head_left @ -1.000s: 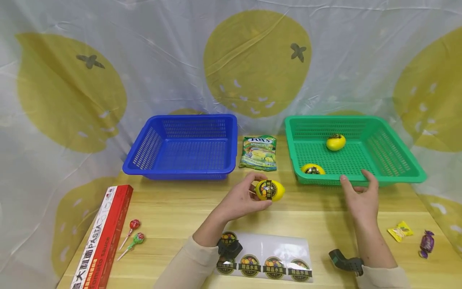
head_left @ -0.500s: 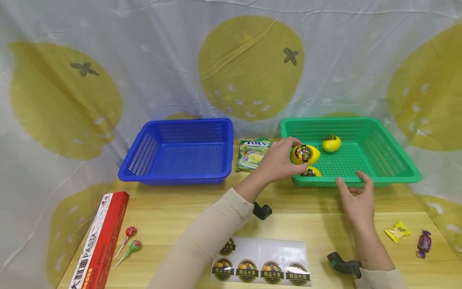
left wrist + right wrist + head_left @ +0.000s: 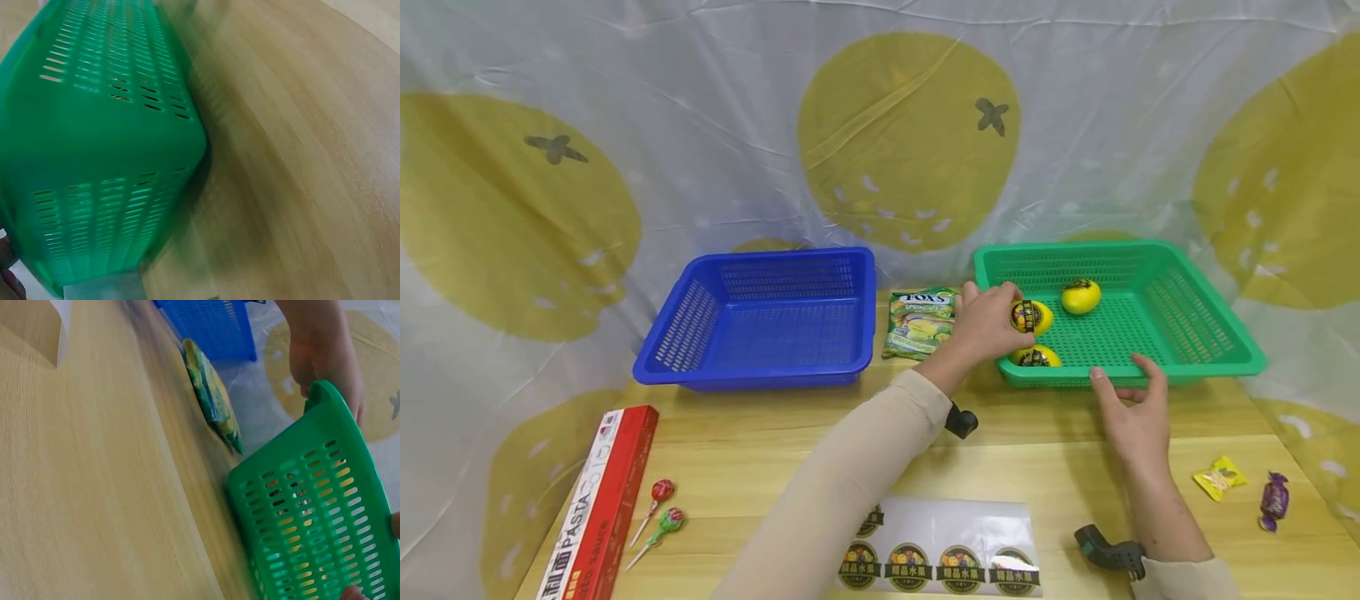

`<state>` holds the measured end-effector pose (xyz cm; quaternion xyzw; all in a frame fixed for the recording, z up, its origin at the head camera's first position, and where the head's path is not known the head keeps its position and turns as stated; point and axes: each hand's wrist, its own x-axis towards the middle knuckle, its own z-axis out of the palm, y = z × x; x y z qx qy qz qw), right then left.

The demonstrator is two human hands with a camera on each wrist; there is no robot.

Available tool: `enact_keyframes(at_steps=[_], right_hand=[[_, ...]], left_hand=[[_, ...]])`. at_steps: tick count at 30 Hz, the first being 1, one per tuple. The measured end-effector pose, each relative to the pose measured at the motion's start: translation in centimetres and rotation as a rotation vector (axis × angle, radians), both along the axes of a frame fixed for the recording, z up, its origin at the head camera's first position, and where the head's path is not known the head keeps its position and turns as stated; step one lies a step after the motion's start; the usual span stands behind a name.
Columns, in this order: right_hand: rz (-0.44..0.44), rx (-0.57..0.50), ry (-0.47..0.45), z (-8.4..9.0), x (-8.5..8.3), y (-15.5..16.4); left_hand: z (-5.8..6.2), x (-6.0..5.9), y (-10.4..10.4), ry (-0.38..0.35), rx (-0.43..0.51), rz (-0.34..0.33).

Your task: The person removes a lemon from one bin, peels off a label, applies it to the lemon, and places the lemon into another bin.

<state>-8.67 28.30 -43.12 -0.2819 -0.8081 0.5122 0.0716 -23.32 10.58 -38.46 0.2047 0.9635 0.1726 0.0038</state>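
My left hand point(image 3: 988, 327) reaches over the left side of the green basket point(image 3: 1217, 367) and holds a yellow lemon point(image 3: 1037, 317) low inside it. A dark round label is stuck on this lemon. Just in front lies a second labelled lemon point(image 3: 1037, 357), partly hidden by the rim. Farther back in the basket sits a third lemon point(image 3: 1081, 297). At the front rim, my right hand point(image 3: 1138, 417) grips the green basket with thumb and fingers. In the right wrist view, the left hand point(image 3: 328, 369) dips behind the basket wall point(image 3: 300, 506), its fingertips hidden.
A blue basket point(image 3: 752, 375) stands at the left, with a green candy bag point(image 3: 917, 325) between the baskets. On the table lie a label sheet point(image 3: 951, 521), a red pasta box point(image 3: 613, 500), two lollipops point(image 3: 662, 490), a yellow candy point(image 3: 1220, 477) and a purple candy point(image 3: 1273, 502).
My left hand has carried the lemon from above the table, right and away from me, then down into the green basket. My right hand has stayed at the basket's front rim.
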Motion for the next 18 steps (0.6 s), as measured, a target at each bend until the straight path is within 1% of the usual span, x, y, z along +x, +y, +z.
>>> enact_keyframes(at_steps=[6, 8, 11, 13, 15, 18], right_hand=[[0.009, 0.008, 0.004, -0.1, -0.4, -0.3], [0.012, 0.007, 0.006, -0.2, -0.5, -0.4], [0.013, 0.002, 0.013, -0.2, -0.5, -0.5], [0.014, -0.002, 0.015, -0.2, -0.5, -0.5], [0.017, -0.009, 0.018, -0.3, -0.5, -0.4], [0.014, -0.012, 0.010, -0.1, -0.5, -0.2]], left_hand=[[-0.1, -0.3, 0.2, -0.019, -0.033, 0.062], [-0.2, -0.4, 0.2, -0.040, -0.041, 0.080], [-0.3, -0.4, 0.1, -0.081, -0.032, 0.082], [-0.3, -0.1, -0.2, -0.103, 0.001, 0.067], [-0.2, 0.3, -0.8, -0.110, 0.051, 0.040], [0.1, 1.7, -2.3, -0.100, 0.158, 0.009]])
